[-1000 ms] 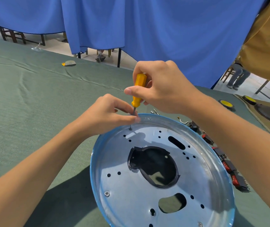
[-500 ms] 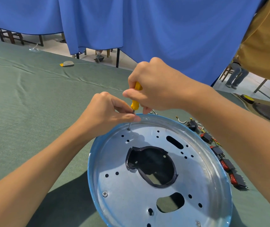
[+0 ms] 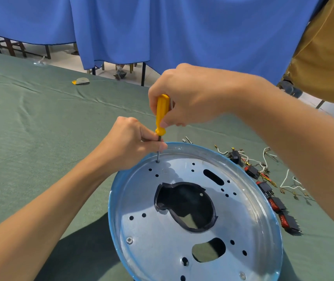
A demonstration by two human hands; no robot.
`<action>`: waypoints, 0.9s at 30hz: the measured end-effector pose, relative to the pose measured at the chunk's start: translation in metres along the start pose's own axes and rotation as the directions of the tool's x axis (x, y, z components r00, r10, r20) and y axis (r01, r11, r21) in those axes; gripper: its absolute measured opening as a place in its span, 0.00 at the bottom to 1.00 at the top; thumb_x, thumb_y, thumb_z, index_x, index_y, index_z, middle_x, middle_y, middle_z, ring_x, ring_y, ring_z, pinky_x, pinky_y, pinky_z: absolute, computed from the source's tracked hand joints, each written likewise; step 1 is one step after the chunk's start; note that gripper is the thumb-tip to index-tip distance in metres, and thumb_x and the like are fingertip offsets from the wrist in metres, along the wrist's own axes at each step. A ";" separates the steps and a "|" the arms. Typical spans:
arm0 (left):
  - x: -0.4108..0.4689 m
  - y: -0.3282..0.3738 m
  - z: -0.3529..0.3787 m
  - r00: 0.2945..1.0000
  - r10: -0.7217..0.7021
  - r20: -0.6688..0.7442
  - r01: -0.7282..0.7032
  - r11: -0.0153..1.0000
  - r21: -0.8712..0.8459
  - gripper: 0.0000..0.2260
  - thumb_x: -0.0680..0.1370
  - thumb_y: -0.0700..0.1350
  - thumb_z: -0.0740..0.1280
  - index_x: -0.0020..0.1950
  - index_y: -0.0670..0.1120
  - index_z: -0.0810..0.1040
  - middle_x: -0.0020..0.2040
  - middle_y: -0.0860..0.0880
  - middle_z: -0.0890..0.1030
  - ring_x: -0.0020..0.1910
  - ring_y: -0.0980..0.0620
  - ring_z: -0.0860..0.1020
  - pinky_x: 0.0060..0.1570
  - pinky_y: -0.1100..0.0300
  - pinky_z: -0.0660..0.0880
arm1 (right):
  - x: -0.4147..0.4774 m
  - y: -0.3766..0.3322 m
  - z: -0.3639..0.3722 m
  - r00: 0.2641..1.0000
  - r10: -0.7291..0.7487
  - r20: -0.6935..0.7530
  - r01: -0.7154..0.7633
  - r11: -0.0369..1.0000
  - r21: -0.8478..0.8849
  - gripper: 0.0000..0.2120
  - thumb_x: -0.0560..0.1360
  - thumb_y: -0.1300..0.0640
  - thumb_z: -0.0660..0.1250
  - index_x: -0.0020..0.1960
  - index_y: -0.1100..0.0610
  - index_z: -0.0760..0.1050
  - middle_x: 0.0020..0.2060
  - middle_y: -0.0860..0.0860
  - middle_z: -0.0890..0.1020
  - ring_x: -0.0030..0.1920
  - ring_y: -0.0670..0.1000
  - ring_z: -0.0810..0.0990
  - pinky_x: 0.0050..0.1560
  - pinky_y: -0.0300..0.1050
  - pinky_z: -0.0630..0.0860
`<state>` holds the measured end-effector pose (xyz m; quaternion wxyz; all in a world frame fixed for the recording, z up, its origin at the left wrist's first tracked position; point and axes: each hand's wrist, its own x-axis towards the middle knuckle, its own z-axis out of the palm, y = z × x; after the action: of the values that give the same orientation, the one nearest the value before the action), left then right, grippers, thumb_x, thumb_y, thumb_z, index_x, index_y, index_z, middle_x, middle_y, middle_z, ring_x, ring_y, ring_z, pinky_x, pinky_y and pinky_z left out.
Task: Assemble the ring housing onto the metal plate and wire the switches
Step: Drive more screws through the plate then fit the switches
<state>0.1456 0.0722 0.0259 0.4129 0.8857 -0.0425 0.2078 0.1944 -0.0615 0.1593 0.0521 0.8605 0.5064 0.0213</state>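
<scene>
1. Bright sheet metal, blue at the rim: the metal plate (image 3: 162, 250) lies dished side up on the green table cloth (image 3: 40, 128), close in front of the person; it is pierced by many small holes, 2 slots and 1 large central opening.
2. Black housing (image 3: 162, 199): it shows through the central opening and appears to sit beneath the plate; how far its ring extends cannot be seen from above.
3. Right hand (image 3: 192, 94): fingers curled round the yellow handle of the screwdriver (image 3: 162, 114), which stands nearly upright over the far edge of the plate.
4. Left hand (image 3: 129, 145): thumb and fingertips pinch the steel shaft just below the handle, steadying it; the tip meets a hole (image 3: 157, 161) beside the far rim; whether a screw is seated there is too small to tell.
5. Fitted screws: 1 screw head (image 3: 129, 240) at the near left of the plate and 1 more (image 3: 242, 275) at the near right; both look flush with the metal.
6. Switches (image 3: 273, 201): a row of black and red switches lies on the cloth just right of the plate, with white wires (image 3: 287, 179) loose beside them; none is joined to the plate.
7. Progress, as a judgement: fastening is under way, with 2 fixings in and a 3rd point being worked at the far rim; any other fixings, the mounting of the switches and all the wiring remain to be done.
</scene>
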 end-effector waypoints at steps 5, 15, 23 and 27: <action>0.001 -0.001 -0.001 0.992 0.097 0.075 -0.108 0.981 0.161 0.07 0.76 0.46 0.72 0.43 0.45 0.88 0.37 0.36 0.82 0.35 0.42 0.68 0.47 0.53 0.66 | 0.006 -0.005 0.004 0.999 0.036 0.029 -0.037 0.998 0.043 0.11 0.74 0.51 0.70 0.36 0.56 0.78 0.25 0.48 0.82 0.25 0.40 0.76 0.26 0.35 0.72; 0.001 0.007 0.008 0.997 -0.018 -0.069 0.017 1.000 -0.015 0.02 0.69 0.48 0.78 0.40 0.51 0.87 0.32 0.37 0.79 0.32 0.51 0.64 0.34 0.53 0.66 | 0.000 0.000 0.021 0.952 0.302 0.038 -0.301 0.916 0.266 0.21 0.76 0.53 0.61 0.26 0.59 0.74 0.21 0.51 0.80 0.22 0.48 0.79 0.23 0.32 0.74; -0.001 0.007 0.007 0.997 0.037 0.066 -0.038 0.999 0.023 0.07 0.78 0.44 0.70 0.44 0.46 0.87 0.47 0.50 0.87 0.54 0.56 0.82 0.75 0.56 0.58 | -0.005 0.004 0.010 0.998 -0.021 -0.061 0.027 0.994 0.108 0.08 0.75 0.52 0.70 0.39 0.53 0.77 0.30 0.48 0.83 0.28 0.39 0.80 0.27 0.29 0.71; -0.003 0.007 0.006 0.995 0.035 0.090 -0.035 0.999 -0.001 0.06 0.78 0.44 0.70 0.50 0.48 0.87 0.47 0.52 0.87 0.48 0.55 0.84 0.66 0.64 0.64 | 0.003 0.002 0.023 0.982 0.059 -0.177 -0.058 0.998 0.011 0.19 0.79 0.53 0.64 0.32 0.53 0.62 0.28 0.49 0.72 0.31 0.51 0.80 0.33 0.43 0.76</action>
<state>0.1435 0.0630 0.0261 0.4067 0.8934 -0.0763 0.1749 0.1996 -0.0614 0.1364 0.0038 0.8698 0.4835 0.0979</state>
